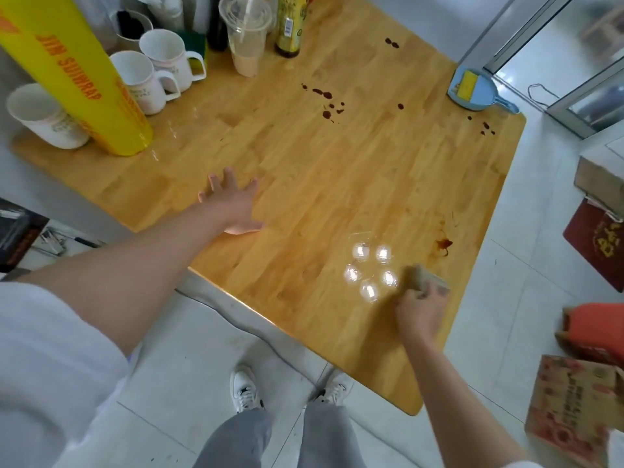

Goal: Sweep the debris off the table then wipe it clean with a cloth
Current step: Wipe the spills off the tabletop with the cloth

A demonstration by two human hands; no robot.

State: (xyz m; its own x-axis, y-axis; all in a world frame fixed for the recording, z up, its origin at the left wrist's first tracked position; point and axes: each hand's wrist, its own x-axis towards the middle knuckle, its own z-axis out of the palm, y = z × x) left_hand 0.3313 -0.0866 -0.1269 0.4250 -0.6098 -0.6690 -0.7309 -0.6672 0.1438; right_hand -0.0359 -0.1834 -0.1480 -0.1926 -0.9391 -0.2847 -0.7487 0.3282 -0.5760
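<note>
Two hands over the wooden worktop point(304, 184): the left hand point(233, 207) presses flat, fingers spread open, while the right hand point(420, 307) grips a crumpled grey-brown cloth point(427, 278) near the front right edge. Dark brown sauce spots point(326, 103) sit farther back, a light blue dustpan point(476, 89) at the far corner.

A tall yellow wrap roll point(77, 76) stands at the far left of the scene, with three white mugs point(165, 59) close around it — one to its left, two just to its right. Further right of the roll are a clear plastic cup point(245, 35) holding a straw and some pale drink, then a dark bottle point(290, 25) with a yellow label. Well to the right of the roll — on the pale tiled floor point(189, 359) — lie cardboard boxes point(574, 407) and a red box point(597, 244).
</note>
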